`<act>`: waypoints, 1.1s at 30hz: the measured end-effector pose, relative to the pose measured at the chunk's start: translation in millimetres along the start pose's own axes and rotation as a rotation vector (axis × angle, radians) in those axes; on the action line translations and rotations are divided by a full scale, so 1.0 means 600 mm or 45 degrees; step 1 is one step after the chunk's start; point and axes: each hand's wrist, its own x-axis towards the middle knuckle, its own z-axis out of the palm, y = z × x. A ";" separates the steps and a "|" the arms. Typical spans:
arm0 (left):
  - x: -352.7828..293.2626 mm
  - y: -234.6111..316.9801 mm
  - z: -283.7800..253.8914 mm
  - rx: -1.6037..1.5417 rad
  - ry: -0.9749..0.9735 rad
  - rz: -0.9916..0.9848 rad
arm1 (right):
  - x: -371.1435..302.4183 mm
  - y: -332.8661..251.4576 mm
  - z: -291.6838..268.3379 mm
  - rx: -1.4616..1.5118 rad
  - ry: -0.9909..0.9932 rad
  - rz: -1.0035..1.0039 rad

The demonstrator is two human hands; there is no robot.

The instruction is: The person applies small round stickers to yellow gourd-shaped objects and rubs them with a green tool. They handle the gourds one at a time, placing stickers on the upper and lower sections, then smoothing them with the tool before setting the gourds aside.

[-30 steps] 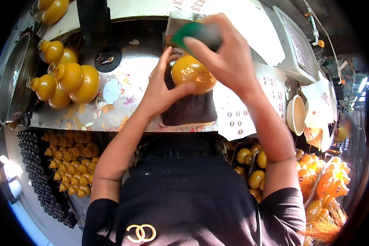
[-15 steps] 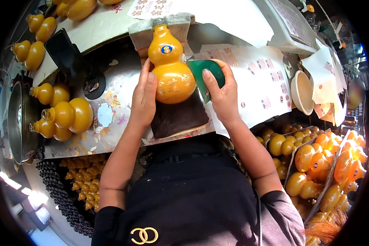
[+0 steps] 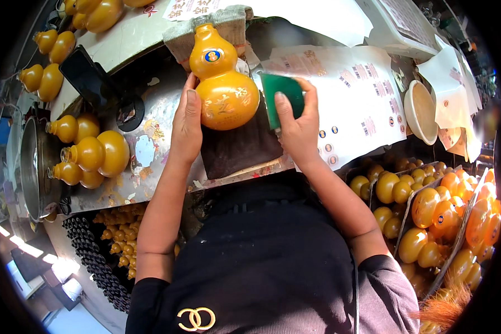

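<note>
Cupping the left hand [image 3: 185,129] against the lower bulge of a glossy amber-yellow, gourd-shaped bottle [image 3: 227,100], just right of the thumb; impossible to tell, with fingers partly hidden, whether clamped or merely touching. Lying neck-away over a flat dark-brown pad [image 3: 231,156], with its clear mouth by a folded grey-beige cloth [image 3: 232,28]. Pinching a flat, dark-green, straight-edged scraper [image 3: 280,87] between thumb and fingers of the right hand [image 3: 301,127], just beside the bottle's right flank.
</note>
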 end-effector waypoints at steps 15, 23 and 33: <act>0.005 -0.001 -0.010 -0.023 0.039 -0.138 | 0.019 -0.044 0.006 -0.161 -0.075 -1.056; 0.007 -0.005 -0.013 -0.047 0.017 -0.110 | -0.029 -0.028 -0.005 -0.520 -0.612 -1.121; 0.006 0.002 -0.011 -0.154 -0.009 -0.138 | -0.010 -0.063 -0.002 -0.303 -0.782 -1.057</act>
